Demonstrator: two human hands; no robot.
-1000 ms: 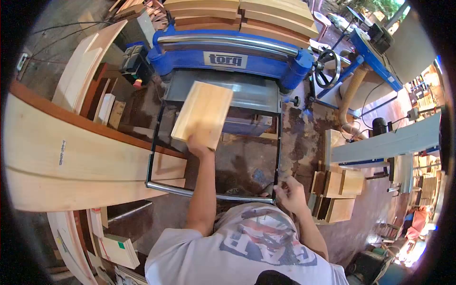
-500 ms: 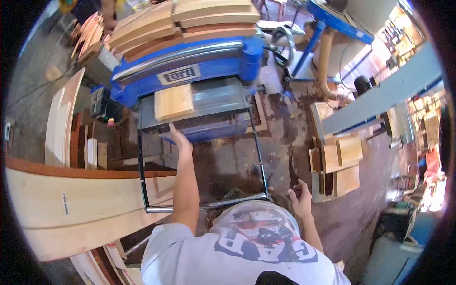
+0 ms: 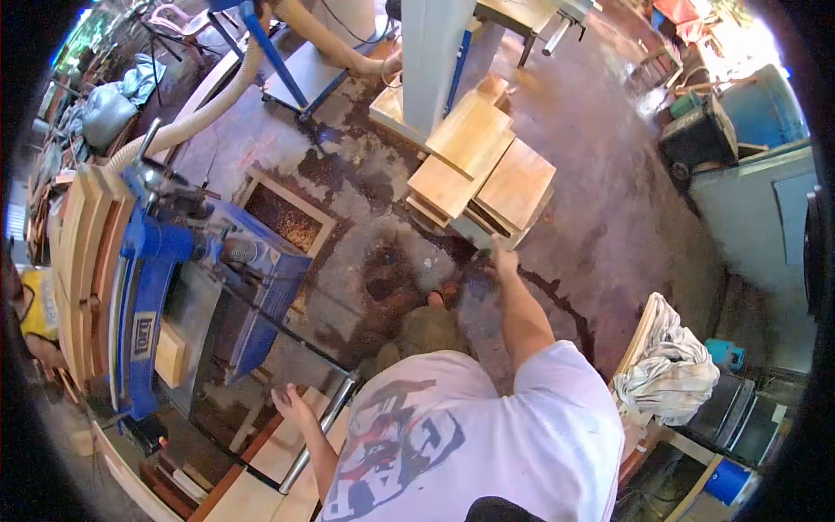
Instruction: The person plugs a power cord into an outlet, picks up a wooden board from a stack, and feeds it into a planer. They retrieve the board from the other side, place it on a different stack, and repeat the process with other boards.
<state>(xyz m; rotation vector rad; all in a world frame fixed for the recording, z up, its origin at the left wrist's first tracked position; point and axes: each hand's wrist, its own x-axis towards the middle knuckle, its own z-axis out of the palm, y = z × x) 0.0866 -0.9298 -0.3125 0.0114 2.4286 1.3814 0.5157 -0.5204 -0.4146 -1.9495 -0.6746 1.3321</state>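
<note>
Right hand (image 3: pixel 503 259) reaches down onto the near edge of the stack of pale square wooden boards (image 3: pixel 477 174) on the stained floor, grip unclear, left hand (image 3: pixel 291 402) open beside the blue thickness planer (image 3: pixel 148 296); the leaning stack could slide if tugged one-handed.

Right hand (image 3: pixel 503 258) fingers hidden behind stacked boards (image 3: pixel 478 178); grip unclear.

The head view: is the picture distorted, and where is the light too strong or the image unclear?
Head view: strong fisheye bending, with black corners around a round image. Daylight overexposes the top right corner, and the wet-looking floor shows glare. The right hand at the stack of boards is slightly blurred; the left hand near the blue planer looks sharper.
</note>
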